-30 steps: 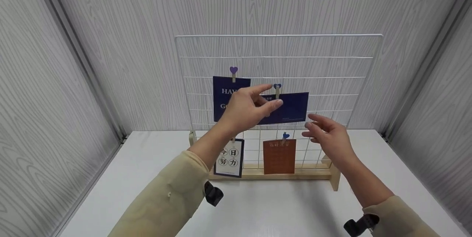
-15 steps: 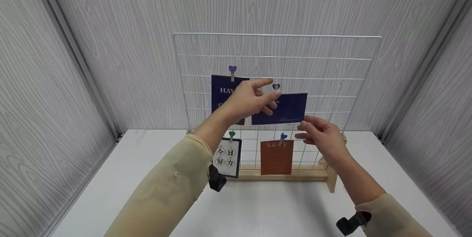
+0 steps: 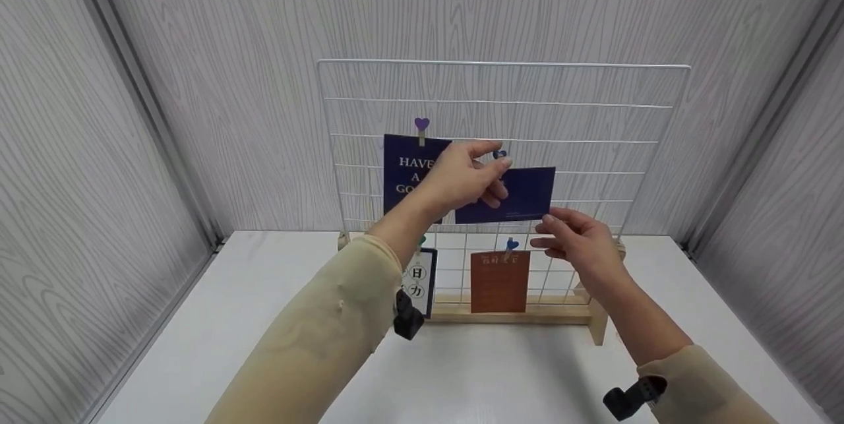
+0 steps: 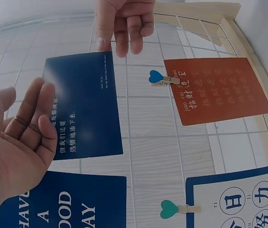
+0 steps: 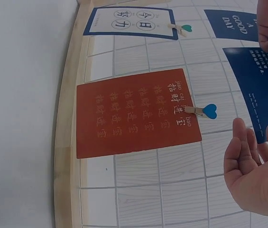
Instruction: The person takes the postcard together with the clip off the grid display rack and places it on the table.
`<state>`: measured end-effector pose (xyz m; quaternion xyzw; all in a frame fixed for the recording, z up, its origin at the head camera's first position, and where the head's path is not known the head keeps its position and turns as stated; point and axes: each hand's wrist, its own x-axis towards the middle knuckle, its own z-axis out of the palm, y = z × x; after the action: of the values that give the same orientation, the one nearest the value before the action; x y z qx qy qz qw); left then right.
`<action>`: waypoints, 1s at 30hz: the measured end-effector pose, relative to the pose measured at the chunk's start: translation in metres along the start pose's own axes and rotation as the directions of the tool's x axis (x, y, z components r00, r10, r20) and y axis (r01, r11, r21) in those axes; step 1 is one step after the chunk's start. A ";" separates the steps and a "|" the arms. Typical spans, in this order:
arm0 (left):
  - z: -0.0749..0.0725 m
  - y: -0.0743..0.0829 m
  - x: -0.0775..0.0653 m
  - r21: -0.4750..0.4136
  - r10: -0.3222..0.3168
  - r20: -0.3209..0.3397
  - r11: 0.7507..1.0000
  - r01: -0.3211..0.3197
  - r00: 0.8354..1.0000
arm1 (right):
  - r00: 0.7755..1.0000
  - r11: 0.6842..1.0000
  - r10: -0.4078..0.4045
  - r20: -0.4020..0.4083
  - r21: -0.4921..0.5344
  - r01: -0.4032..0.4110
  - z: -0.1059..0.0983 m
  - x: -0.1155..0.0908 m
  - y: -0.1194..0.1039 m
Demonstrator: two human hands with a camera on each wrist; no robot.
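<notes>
A dark blue card (image 3: 531,192) lies sideways against the white wire grid (image 3: 593,172), with white lettering visible in the left wrist view. At its top edge is a small wooden clothespin with a blue heart (image 3: 500,154). My left hand (image 3: 461,177) has thumb and index finger around this clothespin, and its other fingers overlap the card. Most of the clothespin is hidden behind the thumb. With thumb and index finger, my right hand (image 3: 589,242) pinches the card's lower right corner; its other fingers are loosely bent.
Left of the card hangs a blue "HAVE A GOOD DAY" card (image 3: 405,170) on a purple-heart clothespin (image 3: 422,126). Below hang a white card (image 5: 129,21) and a red card (image 3: 499,285). A wooden base (image 3: 554,314) supports the grid on the white table (image 3: 501,378).
My right hand has moved in from just beside the card to pinch its corner. My left thumb has risen onto the clothespin, covering its wooden part.
</notes>
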<state>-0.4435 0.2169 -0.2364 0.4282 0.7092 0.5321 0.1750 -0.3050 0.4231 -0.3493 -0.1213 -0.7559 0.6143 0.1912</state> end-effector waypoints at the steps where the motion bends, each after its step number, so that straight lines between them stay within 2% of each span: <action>1: 0.001 0.000 0.000 0.001 -0.004 -0.011 1.000 0.004 1.000 | 1.000 1.000 0.002 0.001 0.004 -0.002 0.000 0.000 0.000; 8: 0.005 0.001 0.002 -0.018 -0.052 -0.094 0.999 0.051 0.994 | 1.000 1.000 0.004 0.004 0.030 -0.004 0.001 -0.001 -0.002; 13: 0.006 0.000 0.003 -0.032 -0.065 -0.140 0.998 0.061 0.988 | 1.000 0.999 0.005 0.005 0.044 -0.005 0.001 0.000 0.000; 18: 0.006 0.000 0.004 -0.053 -0.065 -0.155 0.997 0.058 0.986 | 1.000 0.998 0.003 0.006 0.064 -0.003 0.001 0.001 0.001; 30: 0.007 0.003 0.004 -0.027 -0.059 -0.174 0.998 0.055 0.983 | 1.000 0.998 0.019 -0.021 0.058 -0.018 0.000 0.000 0.000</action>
<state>-0.4396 0.2251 -0.2357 0.3574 0.7280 0.5701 0.1318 -0.3051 0.4227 -0.3496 -0.1291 -0.7347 0.6361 0.1970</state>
